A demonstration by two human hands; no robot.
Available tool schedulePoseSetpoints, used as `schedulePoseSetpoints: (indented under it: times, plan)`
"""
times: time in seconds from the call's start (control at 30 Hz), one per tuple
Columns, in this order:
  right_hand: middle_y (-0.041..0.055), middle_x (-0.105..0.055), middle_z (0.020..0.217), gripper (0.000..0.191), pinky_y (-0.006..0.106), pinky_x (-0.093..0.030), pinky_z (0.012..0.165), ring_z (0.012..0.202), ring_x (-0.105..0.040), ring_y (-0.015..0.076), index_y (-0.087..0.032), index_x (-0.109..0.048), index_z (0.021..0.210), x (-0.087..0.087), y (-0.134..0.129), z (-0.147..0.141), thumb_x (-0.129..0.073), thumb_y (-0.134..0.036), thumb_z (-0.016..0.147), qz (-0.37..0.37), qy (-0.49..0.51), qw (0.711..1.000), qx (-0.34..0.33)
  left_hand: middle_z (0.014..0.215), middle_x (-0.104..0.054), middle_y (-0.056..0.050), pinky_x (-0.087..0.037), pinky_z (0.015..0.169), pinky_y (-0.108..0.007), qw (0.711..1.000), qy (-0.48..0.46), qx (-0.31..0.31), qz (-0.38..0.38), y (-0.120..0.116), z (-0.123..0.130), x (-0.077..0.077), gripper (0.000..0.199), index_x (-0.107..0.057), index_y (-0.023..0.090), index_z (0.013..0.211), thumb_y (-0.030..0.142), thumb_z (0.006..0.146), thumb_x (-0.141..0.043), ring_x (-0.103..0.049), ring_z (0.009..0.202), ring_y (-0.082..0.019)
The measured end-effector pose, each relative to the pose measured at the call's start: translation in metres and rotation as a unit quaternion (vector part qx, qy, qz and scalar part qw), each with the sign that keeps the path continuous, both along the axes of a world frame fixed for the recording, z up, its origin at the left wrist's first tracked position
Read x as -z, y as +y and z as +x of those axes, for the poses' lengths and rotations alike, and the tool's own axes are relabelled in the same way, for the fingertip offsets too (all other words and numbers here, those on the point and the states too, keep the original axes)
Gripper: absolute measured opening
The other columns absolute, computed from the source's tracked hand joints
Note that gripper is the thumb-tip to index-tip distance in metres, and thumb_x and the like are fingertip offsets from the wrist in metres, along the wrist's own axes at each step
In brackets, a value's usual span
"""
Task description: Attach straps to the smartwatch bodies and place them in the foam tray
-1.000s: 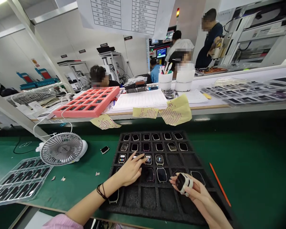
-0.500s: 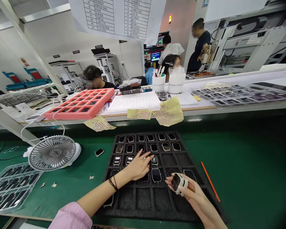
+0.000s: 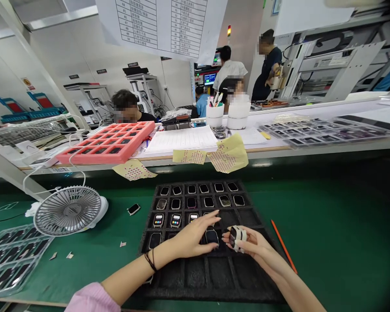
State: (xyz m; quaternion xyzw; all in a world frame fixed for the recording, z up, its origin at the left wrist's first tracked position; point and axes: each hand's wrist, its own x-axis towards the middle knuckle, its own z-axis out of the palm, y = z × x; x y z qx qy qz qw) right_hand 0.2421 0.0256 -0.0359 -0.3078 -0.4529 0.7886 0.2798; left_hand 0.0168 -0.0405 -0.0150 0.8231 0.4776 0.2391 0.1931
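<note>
My right hand [image 3: 255, 242] grips a smartwatch case [image 3: 234, 236] without a strap, tilted, its dark screen facing left; a second pale case may be stacked with it, I cannot tell. Beneath both hands lies a black foam tray [image 3: 196, 273] divided into compartments. With thumb and fingers apart, my left hand [image 3: 193, 236] reaches over the tray around a dark-screened smartwatch [image 3: 212, 237]; whether it touches the watch is unclear. Lit icons show on a smartwatch [image 3: 158, 220] in the third row and on the ones beside it. Watches in the back two rows have dark screens.
Left of the tray are a grey fan [image 3: 69, 210], a loose smartwatch [image 3: 134, 209] and a clear plastic tray [image 3: 16, 260]. An orange stick [image 3: 283, 247] lies to the right. The shelf above carries a pink foam tray [image 3: 107, 158] and white cups [image 3: 214, 115]. Other people are beyond.
My left hand has moved right and slightly nearer me, uncovering the third lit watch. My right hand has shifted a little left and up with the watch case still in it.
</note>
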Motion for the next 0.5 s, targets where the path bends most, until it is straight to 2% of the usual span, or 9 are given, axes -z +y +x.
schedulePoseSetpoints:
  times: [0.07,0.13,0.23,0.4,0.43,0.5]
  plan:
    - [0.0130,-0.073,0.093,0.045,0.046,-0.051,0.088,0.094,-0.068,0.0323,-0.016,-0.070,0.097,0.004,0.003,-0.003,-0.085,-0.036,0.059,-0.014,0.009,1.000,-0.015,0.153,-0.027,-0.014,-0.035,0.113,-0.037,0.997,-0.052,0.047,0.012,0.007,0.013,-0.001,0.068,-0.027,0.018,0.142,0.033,0.086,-0.061,-0.031,0.140,-0.021]
    - [0.0122,-0.073,0.092,0.046,0.044,-0.053,0.084,0.094,-0.069,0.0318,-0.017,-0.070,0.099,0.007,0.005,-0.005,-0.085,-0.036,0.059,-0.022,0.013,0.999,-0.035,0.147,-0.040,-0.012,-0.038,0.112,-0.034,0.993,-0.084,0.076,0.026,0.015,0.024,0.001,0.060,-0.035,0.020,0.139,0.032,0.086,-0.061,-0.040,0.135,-0.020]
    - [0.0112,-0.073,0.092,0.042,0.039,-0.055,0.081,0.093,-0.069,0.0300,-0.018,-0.071,0.098,0.010,0.010,-0.005,-0.084,-0.035,0.062,-0.027,0.021,0.999,-0.040,0.135,-0.055,-0.009,-0.043,0.106,-0.033,0.992,-0.093,0.085,0.029,0.026,0.034,0.006,0.048,-0.046,0.021,0.131,0.025,0.086,-0.060,-0.052,0.125,-0.019]
    - [0.0111,-0.072,0.096,0.037,0.039,-0.054,0.085,0.093,-0.069,0.0262,-0.015,-0.070,0.098,0.006,0.025,-0.001,-0.077,-0.040,0.071,-0.019,0.031,0.999,-0.037,0.120,-0.064,-0.008,-0.048,0.098,-0.032,0.991,-0.112,0.020,0.073,0.045,0.033,0.013,0.049,-0.053,0.020,0.125,0.022,0.077,-0.065,-0.059,0.112,-0.020]
    - [0.0118,-0.072,0.096,0.040,0.041,-0.054,0.086,0.092,-0.069,0.0261,-0.014,-0.069,0.100,0.006,0.030,0.000,-0.073,-0.044,0.075,0.002,0.018,1.000,-0.026,0.119,-0.064,-0.008,-0.048,0.097,-0.033,0.991,-0.106,-0.002,0.081,0.049,0.032,0.015,0.050,-0.053,0.020,0.125,0.022,0.076,-0.065,-0.059,0.110,-0.020]
    - [0.0128,-0.072,0.092,0.049,0.044,-0.055,0.082,0.085,-0.070,0.0259,-0.013,-0.066,0.104,0.008,0.041,0.001,-0.056,-0.057,0.083,0.114,-0.061,0.991,0.019,0.119,-0.063,-0.008,-0.048,0.097,-0.035,0.995,-0.051,-0.043,0.080,0.059,0.028,0.021,0.050,-0.053,0.021,0.126,0.025,0.077,-0.065,-0.059,0.109,-0.021]
